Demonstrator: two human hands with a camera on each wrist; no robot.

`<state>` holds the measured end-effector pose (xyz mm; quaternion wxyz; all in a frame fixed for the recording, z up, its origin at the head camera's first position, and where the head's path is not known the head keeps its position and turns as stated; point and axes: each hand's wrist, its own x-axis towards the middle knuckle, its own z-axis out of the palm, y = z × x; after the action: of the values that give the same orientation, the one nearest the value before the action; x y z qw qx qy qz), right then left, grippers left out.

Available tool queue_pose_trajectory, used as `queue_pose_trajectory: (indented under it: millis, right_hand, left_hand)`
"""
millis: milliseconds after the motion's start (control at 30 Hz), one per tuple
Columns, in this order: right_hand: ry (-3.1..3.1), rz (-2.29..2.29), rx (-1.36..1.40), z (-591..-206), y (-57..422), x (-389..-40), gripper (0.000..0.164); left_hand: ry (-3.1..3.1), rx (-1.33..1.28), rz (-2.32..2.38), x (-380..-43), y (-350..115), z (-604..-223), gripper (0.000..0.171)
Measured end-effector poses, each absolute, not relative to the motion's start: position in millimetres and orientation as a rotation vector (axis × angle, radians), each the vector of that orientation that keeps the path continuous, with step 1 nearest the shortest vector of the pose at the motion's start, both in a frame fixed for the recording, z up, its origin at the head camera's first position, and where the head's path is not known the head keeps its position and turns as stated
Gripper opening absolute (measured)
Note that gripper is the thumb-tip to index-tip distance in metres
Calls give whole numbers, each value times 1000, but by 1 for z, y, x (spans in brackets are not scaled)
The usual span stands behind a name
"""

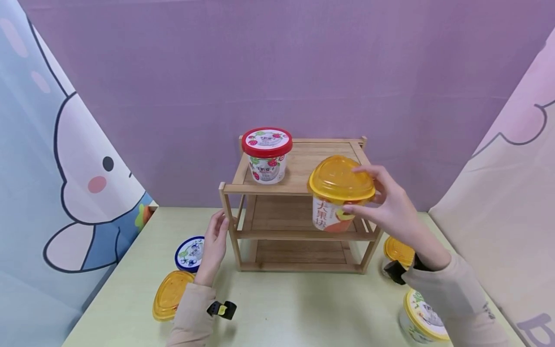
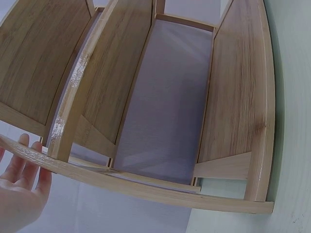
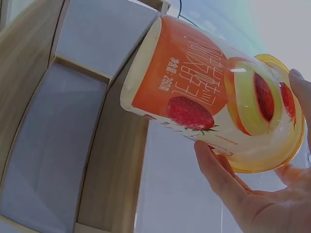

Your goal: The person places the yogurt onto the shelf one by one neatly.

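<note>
My right hand (image 1: 383,197) holds a fruit yogurt cup (image 1: 331,214) with an orange domed lid, thumb and fingers around its lid end. The cup overlaps the shelf's right front in the head view. Peach and strawberry pictures show on the cup (image 3: 194,92) in the right wrist view, where it looks tilted. With bent fingers, my left hand (image 1: 214,241) grips the left front post of a three-tier wooden shelf (image 1: 299,188); fingers (image 2: 29,172) lie at that post in the left wrist view. A red-lidded tub (image 1: 267,164) stands on the top tier, at its left.
On the table left of the shelf are a blue-lidded tub (image 1: 189,254) and an orange-lidded cup (image 1: 171,295), partly behind my left arm. At right, another orange-lidded cup (image 1: 398,250) and a yellow-lidded tub (image 1: 422,318) stand near my right sleeve. A purple cloth (image 1: 277,62) hangs behind.
</note>
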<state>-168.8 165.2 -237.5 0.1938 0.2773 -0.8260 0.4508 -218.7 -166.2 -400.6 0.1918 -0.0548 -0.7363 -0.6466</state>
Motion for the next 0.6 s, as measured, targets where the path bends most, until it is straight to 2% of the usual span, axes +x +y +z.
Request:
queue_pose_trajectory:
  millis: [600]
  right_hand:
    - [-2306,1352,859,-197,182,-196,55]
  left_hand:
    - [-2083,-151,-1826,-215,-167,-398,35]
